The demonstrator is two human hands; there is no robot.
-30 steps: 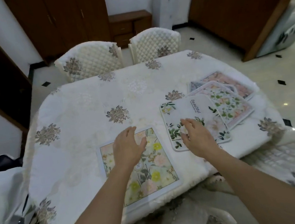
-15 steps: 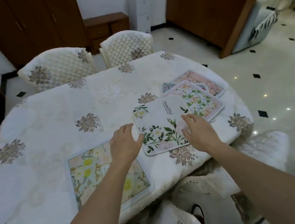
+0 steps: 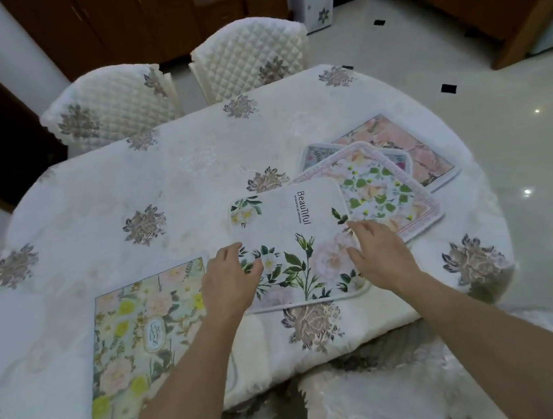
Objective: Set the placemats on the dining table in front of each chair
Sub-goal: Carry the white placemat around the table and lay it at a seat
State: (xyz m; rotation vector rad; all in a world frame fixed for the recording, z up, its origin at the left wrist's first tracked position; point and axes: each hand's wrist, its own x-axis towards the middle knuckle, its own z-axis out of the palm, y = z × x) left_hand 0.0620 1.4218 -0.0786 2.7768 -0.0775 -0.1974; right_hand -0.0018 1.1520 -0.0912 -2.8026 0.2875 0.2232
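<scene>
I see both forearms reaching forward and slightly inward, bare to the bottom edge of the view. My left hand lies palm down, fingers loosely spread and pointing forward-right, thumb out to the side. My right hand is also palm down (a touch more arched), its fingers angled forward-left, thumb tucked below them. Neither hand is closed on anything; the fingertips of the two hands stay well apart.

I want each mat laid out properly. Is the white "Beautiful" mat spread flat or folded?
Spread flat: the white mat shows its whole face, with all its visible edges lying on the tablecloth.
</scene>
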